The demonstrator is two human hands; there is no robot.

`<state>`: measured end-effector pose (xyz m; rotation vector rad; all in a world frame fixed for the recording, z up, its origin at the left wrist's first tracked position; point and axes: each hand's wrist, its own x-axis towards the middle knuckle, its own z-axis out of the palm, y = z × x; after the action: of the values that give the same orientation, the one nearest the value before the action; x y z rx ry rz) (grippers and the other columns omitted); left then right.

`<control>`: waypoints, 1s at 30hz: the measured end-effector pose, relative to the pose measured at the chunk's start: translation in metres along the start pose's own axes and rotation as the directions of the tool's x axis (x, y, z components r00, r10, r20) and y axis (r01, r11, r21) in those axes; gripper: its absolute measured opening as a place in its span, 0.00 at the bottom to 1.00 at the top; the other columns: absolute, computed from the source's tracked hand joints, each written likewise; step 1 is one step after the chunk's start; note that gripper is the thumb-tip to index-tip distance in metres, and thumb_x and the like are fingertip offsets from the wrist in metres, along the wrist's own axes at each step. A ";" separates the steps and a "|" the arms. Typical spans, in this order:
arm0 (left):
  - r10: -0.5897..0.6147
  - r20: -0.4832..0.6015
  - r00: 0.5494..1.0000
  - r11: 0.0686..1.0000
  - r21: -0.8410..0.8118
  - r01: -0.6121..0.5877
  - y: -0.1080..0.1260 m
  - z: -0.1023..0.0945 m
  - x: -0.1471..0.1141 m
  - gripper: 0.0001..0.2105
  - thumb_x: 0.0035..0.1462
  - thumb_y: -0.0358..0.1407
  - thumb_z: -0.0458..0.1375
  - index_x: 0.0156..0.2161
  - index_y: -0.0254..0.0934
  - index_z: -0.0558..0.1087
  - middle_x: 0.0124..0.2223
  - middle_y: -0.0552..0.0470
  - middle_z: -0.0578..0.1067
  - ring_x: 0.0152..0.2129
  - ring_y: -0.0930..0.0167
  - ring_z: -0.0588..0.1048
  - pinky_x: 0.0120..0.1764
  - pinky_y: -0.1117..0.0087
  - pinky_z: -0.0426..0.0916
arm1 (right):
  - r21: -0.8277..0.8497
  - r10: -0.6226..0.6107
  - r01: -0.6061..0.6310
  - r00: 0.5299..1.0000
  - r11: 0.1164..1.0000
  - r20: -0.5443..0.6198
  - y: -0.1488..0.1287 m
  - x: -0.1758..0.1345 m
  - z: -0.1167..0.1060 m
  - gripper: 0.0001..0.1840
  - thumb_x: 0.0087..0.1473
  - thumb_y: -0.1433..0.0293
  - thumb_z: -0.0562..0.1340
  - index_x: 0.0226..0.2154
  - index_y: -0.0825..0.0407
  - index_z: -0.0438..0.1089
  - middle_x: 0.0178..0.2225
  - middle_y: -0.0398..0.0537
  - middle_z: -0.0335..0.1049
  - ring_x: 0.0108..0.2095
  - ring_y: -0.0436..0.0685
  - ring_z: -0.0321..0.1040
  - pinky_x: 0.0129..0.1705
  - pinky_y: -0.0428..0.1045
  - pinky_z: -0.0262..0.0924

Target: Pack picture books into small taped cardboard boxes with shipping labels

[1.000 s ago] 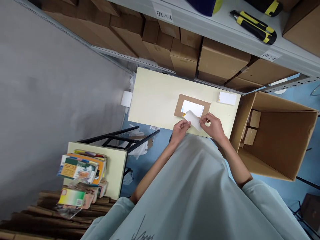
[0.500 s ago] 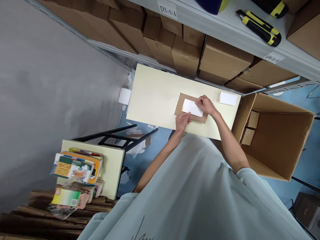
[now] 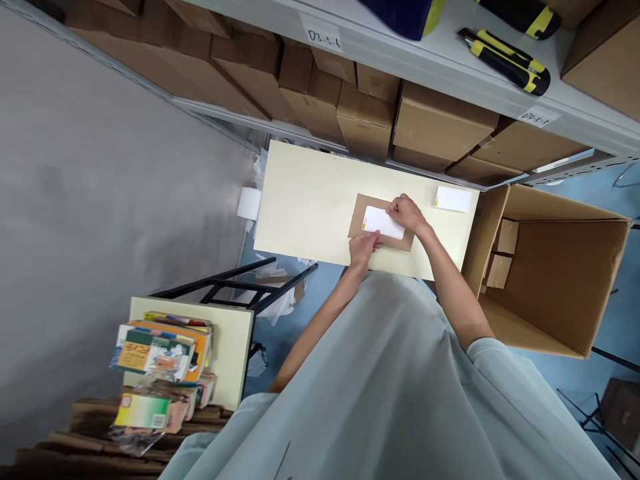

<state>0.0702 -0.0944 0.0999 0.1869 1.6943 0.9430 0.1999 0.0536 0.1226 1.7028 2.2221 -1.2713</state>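
On the cream tabletop lies a flat piece of brown cardboard (image 3: 356,217), and on top of it a white label (image 3: 383,222) with a small yellow mark at its left end. My left hand (image 3: 363,248) is closed at the label's near edge, thumb and finger pinching there. At the far right corner of the label, my right hand (image 3: 406,212) is closed too, fingertips pinched on it. The fingers partly cover the label's edges. A small stack of similar white labels (image 3: 453,199) sits at the table's right end, beyond my right hand.
An open carton (image 3: 560,280) with small boxes inside stands right of the table (image 3: 305,193). Above are a shelf of brown boxes (image 3: 445,120) and a utility knife (image 3: 507,63). Books (image 3: 160,353) lie on a stool at lower left; a white roll (image 3: 249,203) is by the wall.
The view has shifted slightly, so the scene sits a little differently in frame. Both hands keep their places on the label, with hardly any movement.
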 end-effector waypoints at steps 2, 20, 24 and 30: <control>-0.013 0.013 1.000 1.000 0.000 0.013 -0.001 -0.001 0.002 0.17 0.51 0.50 0.74 0.27 0.39 0.80 0.32 0.45 0.85 0.28 0.67 0.79 0.31 0.68 0.70 | -0.018 0.021 -0.021 1.000 1.000 -0.002 -0.003 0.000 0.000 0.07 0.64 0.71 0.63 0.32 0.49 0.73 0.46 0.55 0.72 0.46 0.63 0.71 0.53 0.58 0.69; -0.104 0.064 0.993 0.995 0.005 0.104 0.005 -0.008 0.009 0.19 0.52 0.53 0.73 0.32 0.37 0.82 0.35 0.43 0.86 0.27 0.69 0.80 0.31 0.70 0.70 | -0.070 0.077 -0.077 0.997 0.995 0.003 -0.006 0.005 0.003 0.04 0.60 0.72 0.66 0.33 0.49 0.73 0.52 0.56 0.73 0.52 0.67 0.73 0.57 0.60 0.71; -0.072 0.039 0.997 0.997 0.037 0.071 0.006 -0.007 0.007 0.17 0.53 0.51 0.72 0.32 0.37 0.83 0.33 0.43 0.86 0.26 0.69 0.80 0.31 0.70 0.70 | -0.037 0.070 -0.071 0.997 0.997 -0.016 -0.004 0.003 0.004 0.04 0.58 0.74 0.66 0.34 0.49 0.74 0.51 0.55 0.74 0.51 0.65 0.73 0.56 0.58 0.71; -0.026 0.006 1.000 0.997 0.076 0.025 0.006 -0.004 0.005 0.17 0.55 0.50 0.71 0.32 0.36 0.83 0.31 0.44 0.85 0.25 0.69 0.80 0.31 0.69 0.70 | 0.028 0.001 -0.001 1.000 1.000 -0.016 0.007 0.001 0.002 0.12 0.52 0.80 0.65 0.39 0.52 0.76 0.49 0.52 0.74 0.48 0.60 0.73 0.54 0.54 0.69</control>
<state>0.0633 -0.0892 0.0998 0.2185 1.7239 0.8585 0.2044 0.0531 0.1171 1.7291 2.2222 -1.2999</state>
